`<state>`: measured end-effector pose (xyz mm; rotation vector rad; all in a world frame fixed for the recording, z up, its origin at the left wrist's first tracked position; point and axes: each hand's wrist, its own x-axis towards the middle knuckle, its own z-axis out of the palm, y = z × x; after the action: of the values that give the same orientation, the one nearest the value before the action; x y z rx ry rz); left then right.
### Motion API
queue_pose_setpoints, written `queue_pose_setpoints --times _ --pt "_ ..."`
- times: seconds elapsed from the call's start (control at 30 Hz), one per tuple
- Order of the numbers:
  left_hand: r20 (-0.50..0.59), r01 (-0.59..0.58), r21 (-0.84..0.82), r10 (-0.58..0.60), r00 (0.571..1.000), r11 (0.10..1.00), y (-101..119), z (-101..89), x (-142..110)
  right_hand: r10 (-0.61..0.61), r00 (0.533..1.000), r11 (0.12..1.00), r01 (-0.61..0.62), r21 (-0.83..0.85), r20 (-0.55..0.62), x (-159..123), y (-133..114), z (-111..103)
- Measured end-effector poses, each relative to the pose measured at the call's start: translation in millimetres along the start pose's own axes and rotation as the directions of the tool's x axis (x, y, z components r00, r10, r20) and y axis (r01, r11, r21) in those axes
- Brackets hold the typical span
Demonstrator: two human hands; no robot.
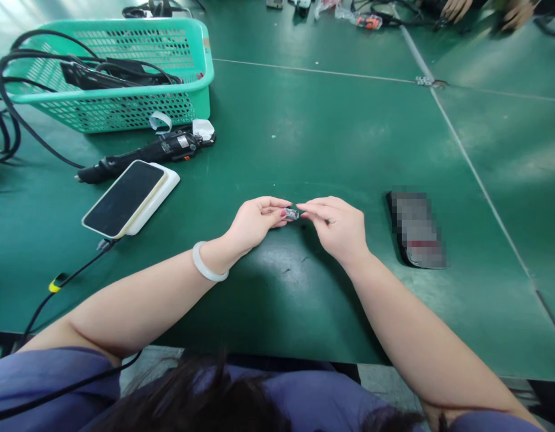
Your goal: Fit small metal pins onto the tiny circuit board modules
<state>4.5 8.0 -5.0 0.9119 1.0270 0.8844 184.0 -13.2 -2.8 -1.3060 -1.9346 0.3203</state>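
A small clear and metallic part [292, 213] is pinched between both hands just above the green table [304, 138]. My left hand [255, 222] grips its left end with thumb and fingers closed; a pale bangle sits on that wrist. My right hand [338, 227] pinches the right end with its fingertips. Both forearms rest on the table's near edge.
A phone on a white pad [129, 198] lies to the left, with a black handheld tool [144, 155] and a teal basket [115, 72] of black cables behind it. A dark phone [416, 231] lies at the right. Another person's hands [457, 9] work at the far edge.
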Motion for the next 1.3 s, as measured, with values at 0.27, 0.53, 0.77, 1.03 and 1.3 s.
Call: queue_pose_setpoints --times 0.27,0.53,0.77,1.03,1.3 --pt "-0.069 -0.071 -0.129 0.062 0.996 0.989 -2.0 -4.8 4.9 0.165 0.927 0.981 -0.118 -0.156 0.336 1.2 10.3 -4.3" --pt "-0.015 -0.032 0.006 0.032 0.999 0.999 -1.1 1.6 0.3 0.214 0.973 0.968 -0.224 0.116 0.089 -0.4 -0.3 -3.2" --pt "0.034 -0.042 0.01 0.042 0.999 0.999 -0.3 0.6 -0.1 0.3 0.953 0.874 -0.264 0.409 -0.026 -0.7 -7.2 12.2" --pt "0.043 -0.018 -0.121 0.023 0.999 0.993 -1.9 -3.4 3.6 0.259 0.962 0.894 -0.206 0.399 -0.084 -1.2 -8.0 17.8" --pt "0.041 -0.011 -0.12 0.016 0.999 0.993 -2.0 -2.5 2.6 0.192 0.971 0.944 -0.143 0.296 -0.142 -1.5 -10.4 17.9"
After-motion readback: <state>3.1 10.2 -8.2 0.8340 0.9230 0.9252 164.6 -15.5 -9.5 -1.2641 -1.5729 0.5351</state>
